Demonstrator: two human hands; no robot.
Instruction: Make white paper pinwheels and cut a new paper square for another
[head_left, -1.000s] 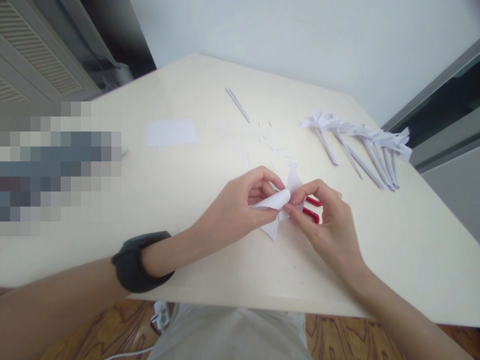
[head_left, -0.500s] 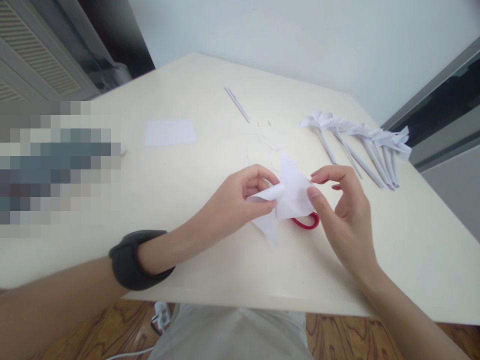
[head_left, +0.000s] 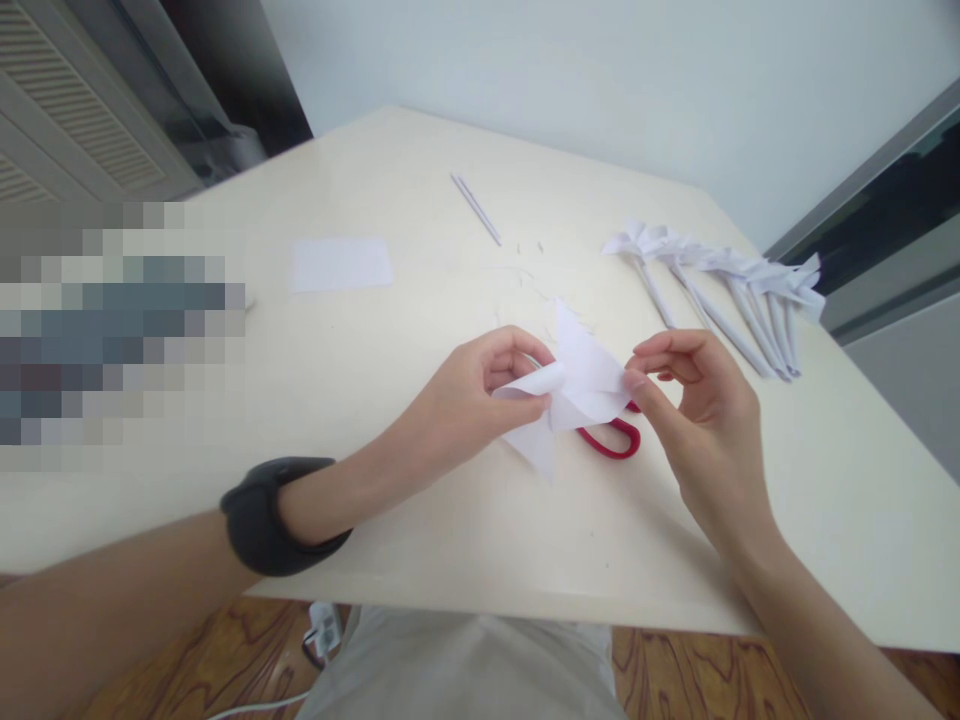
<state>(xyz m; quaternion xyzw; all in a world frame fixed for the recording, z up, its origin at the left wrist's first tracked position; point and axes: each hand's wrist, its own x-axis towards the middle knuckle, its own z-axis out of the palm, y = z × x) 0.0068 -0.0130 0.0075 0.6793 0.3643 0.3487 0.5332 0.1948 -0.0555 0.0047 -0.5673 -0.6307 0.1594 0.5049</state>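
White paper [head_left: 586,372] is between the left hand [head_left: 480,395], pinching its curled flap [head_left: 534,382], and the right hand [head_left: 705,405], pinching a corner. Hard pulling could tear it; a slack left pinch could free the flap.

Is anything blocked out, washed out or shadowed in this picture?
In the head view, a mosaic patch hides part of the left side; the folded paper looks washed out, its creases faint; the flat sheet barely contrasts with the pale table; a soft shadow lies near the right hand.
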